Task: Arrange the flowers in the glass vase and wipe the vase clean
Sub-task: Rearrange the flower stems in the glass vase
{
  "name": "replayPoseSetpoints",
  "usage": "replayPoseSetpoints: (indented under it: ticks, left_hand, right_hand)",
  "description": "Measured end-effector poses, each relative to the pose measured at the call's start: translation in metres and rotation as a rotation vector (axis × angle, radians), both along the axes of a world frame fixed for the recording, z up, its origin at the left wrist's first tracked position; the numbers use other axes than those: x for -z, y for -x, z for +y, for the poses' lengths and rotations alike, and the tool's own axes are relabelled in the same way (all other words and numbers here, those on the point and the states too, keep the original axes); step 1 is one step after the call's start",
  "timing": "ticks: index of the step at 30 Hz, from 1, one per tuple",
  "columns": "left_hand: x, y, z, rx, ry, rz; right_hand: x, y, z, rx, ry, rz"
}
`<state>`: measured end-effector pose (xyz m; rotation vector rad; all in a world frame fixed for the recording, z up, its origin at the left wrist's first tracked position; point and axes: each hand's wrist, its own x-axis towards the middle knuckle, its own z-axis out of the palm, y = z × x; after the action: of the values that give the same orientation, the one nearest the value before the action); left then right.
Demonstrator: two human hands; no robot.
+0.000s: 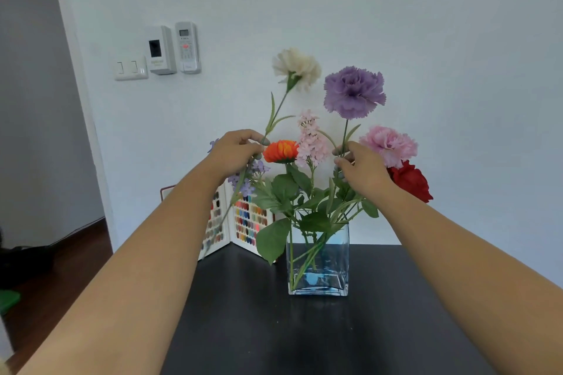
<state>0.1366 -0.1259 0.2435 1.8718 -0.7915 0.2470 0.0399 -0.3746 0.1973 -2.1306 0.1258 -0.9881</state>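
Head view: square glass vase upright on dark worktop, holding orange, pink, red and purple flowers. Left hand pinching the white flower's stem beside the vase. Right hand pinching the purple flower's stem above the vase.

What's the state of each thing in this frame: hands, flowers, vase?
left hand: pinches the white flower's stem
right hand: pinches the purple flower's stem
white flower: held, stem outside the vase
purple flower: upright, stem runs toward the vase
glass vase: upright on the table, holds stems
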Motion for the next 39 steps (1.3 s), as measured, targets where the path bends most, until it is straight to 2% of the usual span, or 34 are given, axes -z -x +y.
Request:
replayPoseSetpoints:
  ticks: [5, 7, 14, 16, 24, 29, 39]
  left_hand:
    - [0.003, 0.003, 0.012, -0.051, -0.184, 0.020]
    - [0.003, 0.004, 0.016, -0.035, -0.171, 0.047]
    - [-0.006, 0.011, 0.022, 0.244, -0.095, 0.239]
    - [-0.007, 0.013, 0.017, 0.279, -0.083, 0.241]
    - [0.001, 0.028, -0.023, 0.183, 0.151, 0.039]
    - [0.004, 0.038, -0.055, 0.100, 0.253, -0.085]
    - [0.003, 0.052, -0.089, -0.003, 0.308, -0.244]
  right_hand:
    - [0.000, 0.003, 0.001, -0.022, -0.044, 0.001]
    - [-0.001, 0.004, 0.002, -0.018, -0.049, 0.003]
    - [-0.010, 0.006, 0.003, -0.002, -0.074, 0.002]
    - [-0.016, 0.008, 0.004, 0.015, -0.069, -0.021]
    - [-0.054, 0.030, 0.004, 0.089, -0.071, -0.165]
    - [-0.078, 0.054, 0.003, 0.061, -0.102, -0.261]
    - [-0.085, 0.073, 0.006, 0.070, 0.120, -0.276]
